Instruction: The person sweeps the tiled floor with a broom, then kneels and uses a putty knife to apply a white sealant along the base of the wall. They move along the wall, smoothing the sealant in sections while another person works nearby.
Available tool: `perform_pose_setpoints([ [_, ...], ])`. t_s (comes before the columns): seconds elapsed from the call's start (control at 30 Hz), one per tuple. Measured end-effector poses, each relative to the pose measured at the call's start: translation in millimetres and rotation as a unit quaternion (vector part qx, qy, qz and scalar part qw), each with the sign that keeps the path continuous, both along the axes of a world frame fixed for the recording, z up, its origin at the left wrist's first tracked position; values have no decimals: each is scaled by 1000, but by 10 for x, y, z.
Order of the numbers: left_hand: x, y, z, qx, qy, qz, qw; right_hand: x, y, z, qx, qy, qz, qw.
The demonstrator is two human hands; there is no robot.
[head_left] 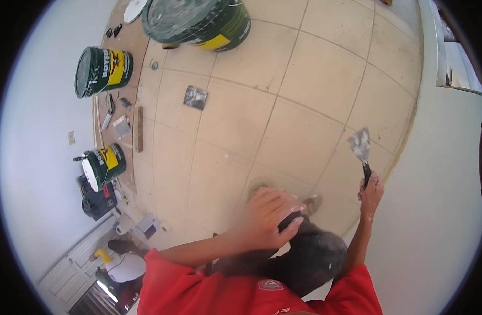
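Note:
My right hand [372, 191] is closed round the black handle of a putty knife [360, 144]. The knife points upward, and its flared blade is smeared with whitish filler. In front of my body, my left hand [270, 218] is closed, with white smears on its fingers. Something black [289, 221] shows between its thumb and fingers; what it is, I cannot make out. My dark trousers [314, 257] with pale dust lie just below and beside this hand. The putty knife and my left hand are well apart.
Beige tiles [246, 115] cover the floor, where a small grey-smeared square [195, 97] lies. A large green bucket [199, 21], a lidded bucket [104, 71] and an open bucket [103, 165] stand at left near a wood strip [138, 128]. Another person [125, 268] is at lower left. A white wall [435, 210] borders the right.

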State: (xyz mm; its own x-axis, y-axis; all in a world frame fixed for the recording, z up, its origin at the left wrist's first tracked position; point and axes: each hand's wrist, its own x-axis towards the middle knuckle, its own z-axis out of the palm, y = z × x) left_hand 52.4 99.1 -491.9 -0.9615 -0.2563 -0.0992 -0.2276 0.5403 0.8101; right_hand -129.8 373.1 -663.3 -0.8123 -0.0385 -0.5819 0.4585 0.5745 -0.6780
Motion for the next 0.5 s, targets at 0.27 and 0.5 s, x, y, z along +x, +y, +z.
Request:
perform_pose_setpoints([
  [0.27, 499, 463, 756, -45, 0, 111, 993, 550, -974, 2079, -137, -121, 93, 979],
  [0.5, 1593, 294, 1780, 82, -55, 249, 963, 1949, -1760, 3505, -190, -199, 197, 941],
])
